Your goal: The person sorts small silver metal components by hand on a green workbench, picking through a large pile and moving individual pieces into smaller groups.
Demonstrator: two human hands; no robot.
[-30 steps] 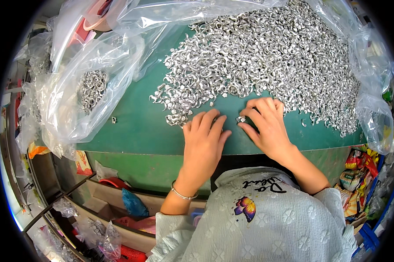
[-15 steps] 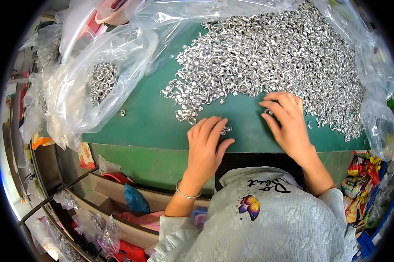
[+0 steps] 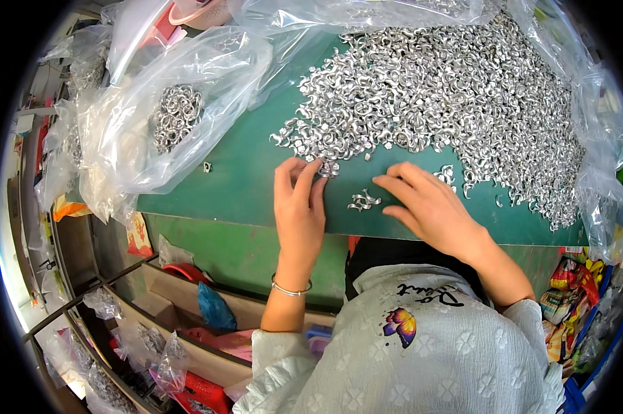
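Note:
A wide pile of small curved silvery metal pieces (image 3: 456,90) covers the far and right part of the green tabletop (image 3: 249,165). My left hand (image 3: 299,207) is at the pile's near left edge, fingers bent; its thumb and forefinger close around a few metal pieces (image 3: 331,169). On the right, my right hand (image 3: 432,210) is open, its thumb and fingers apart and pointing left. A small cluster of metal pieces (image 3: 363,200) lies between the hands, just off the right fingertips. Behind the right hand, a few more pieces (image 3: 446,174) sit near the pile.
A clear plastic bag (image 3: 125,159) with metal rings (image 3: 178,117) lies at the left. One loose piece (image 3: 207,167) is beside it. More plastic sheeting (image 3: 601,165) borders the pile. Below the table's front edge stands an open drawer (image 3: 187,310) holding a blue bag (image 3: 215,307).
My left hand has moved away and left to the pile's edge, leaving the small cluster uncovered. My right hand has shifted left and nearer to me, toward that cluster. The view has shifted slightly.

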